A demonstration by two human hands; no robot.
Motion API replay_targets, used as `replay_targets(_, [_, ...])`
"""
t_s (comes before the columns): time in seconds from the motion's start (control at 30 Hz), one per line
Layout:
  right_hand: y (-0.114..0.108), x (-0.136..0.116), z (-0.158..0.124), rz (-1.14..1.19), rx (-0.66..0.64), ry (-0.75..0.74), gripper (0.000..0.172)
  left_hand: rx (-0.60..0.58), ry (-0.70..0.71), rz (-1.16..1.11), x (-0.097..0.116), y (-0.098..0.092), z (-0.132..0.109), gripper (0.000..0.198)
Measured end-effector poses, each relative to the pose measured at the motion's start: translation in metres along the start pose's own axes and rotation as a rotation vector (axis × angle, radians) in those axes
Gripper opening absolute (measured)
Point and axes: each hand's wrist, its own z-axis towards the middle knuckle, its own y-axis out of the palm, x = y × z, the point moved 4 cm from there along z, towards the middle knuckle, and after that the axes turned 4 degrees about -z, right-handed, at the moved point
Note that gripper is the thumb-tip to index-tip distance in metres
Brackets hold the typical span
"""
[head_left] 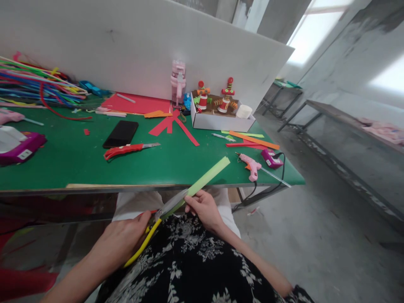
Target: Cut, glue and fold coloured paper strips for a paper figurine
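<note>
My left hand (126, 233) is closed on a pair of scissors (172, 203) with yellow and red handles; the fingers inside the handles are partly hidden. The scissor blades point up and to the right and lie along a light green paper strip (211, 174). My right hand (204, 209) pinches this strip near its lower part, beside the blade tips. The strip's far end reaches over the front edge of the green table (176, 168). Both hands are above my lap, in front of the table.
A red-handled utility knife (126, 150) and a black phone (120, 134) lie left of the strip. A pink glue gun (251, 165) is to the right, with a cord. Behind are cut paper strips (186, 130), a white box (221, 123) with small figures, and pipe cleaners (38, 84).
</note>
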Motion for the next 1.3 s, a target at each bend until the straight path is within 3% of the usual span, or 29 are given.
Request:
replay_targets(0.23, [0.002,0.001,0.001,-0.024,-0.033,0.003,0.035,-0.015,0.006,0.008,0.004,-0.005,0.001,0.043])
replay_targets(0.6, [0.001,0.007,0.002,-0.023,-0.038,0.007,0.035,0.055,0.030,-0.019,0.001,0.002,0.002,0.041])
replay_targets(0.77, [0.001,0.001,0.000,-0.013,-0.056,-0.001,0.035,0.010,0.016,-0.003,-0.002,0.003,0.001,0.044])
replay_targets(1.0, [-0.013,-0.011,0.000,0.106,0.068,-0.030,0.038,-0.026,-0.023,0.066,-0.005,0.004,0.000,0.047])
replay_targets(1.3, [-0.003,-0.009,-0.002,0.084,-0.012,-0.033,0.037,0.005,0.017,-0.022,0.002,0.002,0.003,0.043])
